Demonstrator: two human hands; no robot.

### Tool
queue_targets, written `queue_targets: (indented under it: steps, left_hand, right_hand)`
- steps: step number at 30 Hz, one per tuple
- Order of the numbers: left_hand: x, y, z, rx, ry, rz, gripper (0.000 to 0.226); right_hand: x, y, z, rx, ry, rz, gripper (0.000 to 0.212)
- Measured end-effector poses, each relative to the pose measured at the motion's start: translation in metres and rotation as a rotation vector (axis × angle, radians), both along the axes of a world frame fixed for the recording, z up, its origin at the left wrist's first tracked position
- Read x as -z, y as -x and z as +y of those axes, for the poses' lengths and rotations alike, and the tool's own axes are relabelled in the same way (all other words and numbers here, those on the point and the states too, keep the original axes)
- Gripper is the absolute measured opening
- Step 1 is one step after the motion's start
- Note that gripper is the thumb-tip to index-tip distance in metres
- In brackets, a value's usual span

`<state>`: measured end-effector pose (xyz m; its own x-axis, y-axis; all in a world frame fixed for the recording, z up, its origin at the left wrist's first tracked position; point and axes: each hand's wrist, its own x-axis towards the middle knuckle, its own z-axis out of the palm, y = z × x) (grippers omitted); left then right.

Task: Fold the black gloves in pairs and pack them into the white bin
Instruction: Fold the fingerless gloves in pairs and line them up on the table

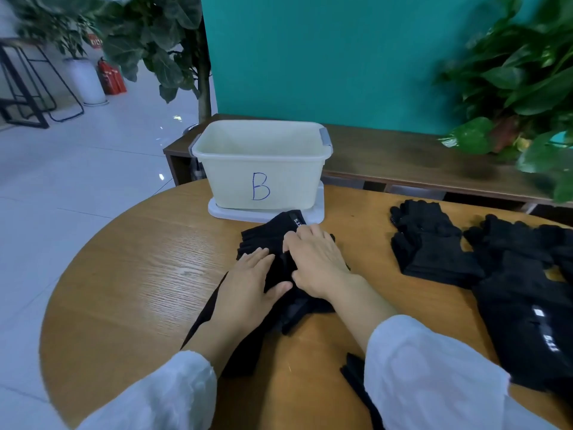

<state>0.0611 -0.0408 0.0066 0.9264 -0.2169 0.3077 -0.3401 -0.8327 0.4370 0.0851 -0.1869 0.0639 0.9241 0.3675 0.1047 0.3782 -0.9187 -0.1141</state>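
A person's two hands lie on black gloves [273, 240] at the middle of a round wooden tabletop [130, 274]. The left hand [248, 283] rests flat, fingers straight, pressing the fabric. The right hand [316, 262] lies beside it, fingers slightly bent over the gloves; whether they pinch the fabric cannot be told. Just behind stands a white bin [263, 162] marked B, on its lid [316, 209]. More gloves [434, 249] lie in a heap to the right
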Motion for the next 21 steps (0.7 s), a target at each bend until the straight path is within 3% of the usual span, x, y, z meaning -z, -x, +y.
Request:
queue_targets:
  steps: [4,9,16,19,21]
  left_hand:
    - [-0.015,0.011,-0.006,0.002,0.069,-0.036,0.042]
    - [-0.058,0.028,-0.015,0.042,0.41,0.001,0.014]
    - [-0.122,0.066,-0.035,0.107,0.988,0.349,0.012]
    - [-0.138,0.084,-0.047,0.16,1.132,0.49,0.012]
    - [-0.144,0.096,-0.056,0.196,1.181,0.539,0.014]
  right_hand:
    - [-0.02,0.018,-0.011,0.064,-0.168,0.035,0.021]
    - [-0.049,0.04,-0.03,0.158,-0.428,0.096,0.011]
    - [-0.09,0.096,-0.071,0.172,-1.112,0.275,0.008]
    - [-0.1,0.122,-0.089,0.167,-1.195,0.321,0.002]
    - [-0.104,0.136,-0.101,0.185,-1.236,0.377,0.015]
